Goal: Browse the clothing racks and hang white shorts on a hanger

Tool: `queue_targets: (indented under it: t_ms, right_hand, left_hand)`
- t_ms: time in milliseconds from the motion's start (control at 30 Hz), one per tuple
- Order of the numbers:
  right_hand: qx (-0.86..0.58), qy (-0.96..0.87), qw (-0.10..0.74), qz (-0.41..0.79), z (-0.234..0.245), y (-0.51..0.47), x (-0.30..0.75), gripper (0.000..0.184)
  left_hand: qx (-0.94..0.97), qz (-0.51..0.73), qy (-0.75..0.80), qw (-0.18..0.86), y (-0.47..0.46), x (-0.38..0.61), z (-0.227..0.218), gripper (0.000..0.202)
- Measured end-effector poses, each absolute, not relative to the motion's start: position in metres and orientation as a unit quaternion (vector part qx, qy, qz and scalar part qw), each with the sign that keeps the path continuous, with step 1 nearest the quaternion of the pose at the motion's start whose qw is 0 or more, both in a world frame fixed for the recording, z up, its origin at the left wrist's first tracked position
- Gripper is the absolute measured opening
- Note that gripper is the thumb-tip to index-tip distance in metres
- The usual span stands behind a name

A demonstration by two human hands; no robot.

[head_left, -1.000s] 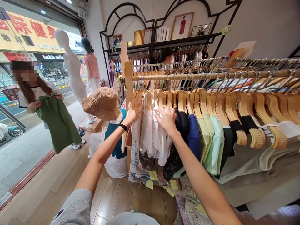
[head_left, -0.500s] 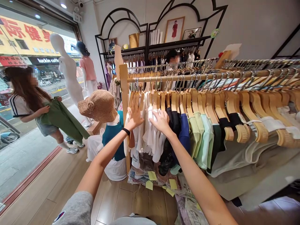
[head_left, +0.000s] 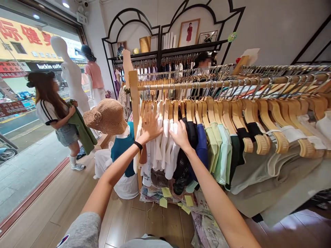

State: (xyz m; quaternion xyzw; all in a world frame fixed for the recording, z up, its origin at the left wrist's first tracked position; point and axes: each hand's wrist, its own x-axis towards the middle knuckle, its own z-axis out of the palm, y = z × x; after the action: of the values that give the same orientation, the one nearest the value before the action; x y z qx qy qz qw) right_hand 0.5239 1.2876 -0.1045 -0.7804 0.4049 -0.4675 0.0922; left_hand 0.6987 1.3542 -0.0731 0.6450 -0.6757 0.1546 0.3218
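Our left grip now spreads wider, released, seemingly clasping none of the white garments between it and our right grip, whose hold we cannot tell.

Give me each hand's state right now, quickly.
Left hand: open, spread in front of the hanging white garments.
Right hand: partly curled at the white garments; whether it grips any cannot be told.
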Motion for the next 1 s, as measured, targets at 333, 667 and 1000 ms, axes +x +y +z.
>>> queue_targets:
  t_ms: [333, 667, 1000]
  right_hand:
    - [-0.742, 0.39, 0.283, -0.466, -0.12, 1.297, 0.51, 0.079]
    - [-0.74, 0.359, 0.312, -0.475, -0.113, 1.323, 0.527, 0.074]
    - [-0.654, 0.45, 0.148, -0.59, -0.087, 1.351, 0.463, 0.043]
  left_hand:
    - [0.539, 0.177, -0.776, 0.277, 1.357, 0.685, -0.071, 0.056]
    - [0.505, 0.141, -0.815, 0.247, 1.346, 0.677, -0.08, 0.053]
    - [0.493, 0.093, -0.822, 0.27, 1.328, 0.624, -0.065, 0.058]
